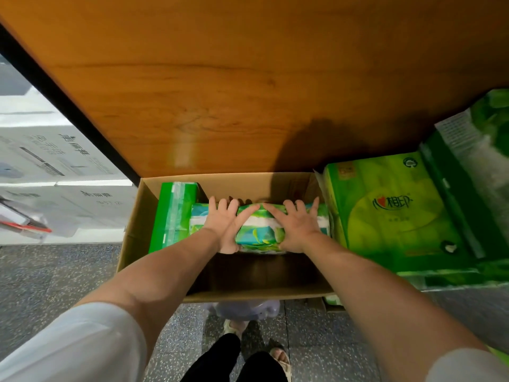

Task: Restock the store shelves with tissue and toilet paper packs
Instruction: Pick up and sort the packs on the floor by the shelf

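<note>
From the head view, an open cardboard box (132, 232) sat on the speckled floor (55, 277), its far rim pushed against a wooden panel (220, 92) that rose directly behind it. Inside, a green tissue pack (259, 230) lay across the far half of the box, while the near half showed only shadowed bottom, leaving room there to draw the pack back. The left hand (224, 224) and the right hand (296, 227) both rested on top of this pack, fingers spread over its far edge and thumbs curled round its near edge, index fingers almost meeting in the middle. A second green pack (173, 213) stood on edge against the box's left wall, touching the held pack's left end. Just outside the right wall, a large green wrapped bundle (391, 216) stood close against the box, with more green packaging (484, 166) behind it, closing off that side. White cartons (55, 172) with printed text were stacked to the left, beyond a dark strip (68, 106) edging the panel. Near the box's front rim, sandalled feet (278, 357) stood on the floor.
</note>
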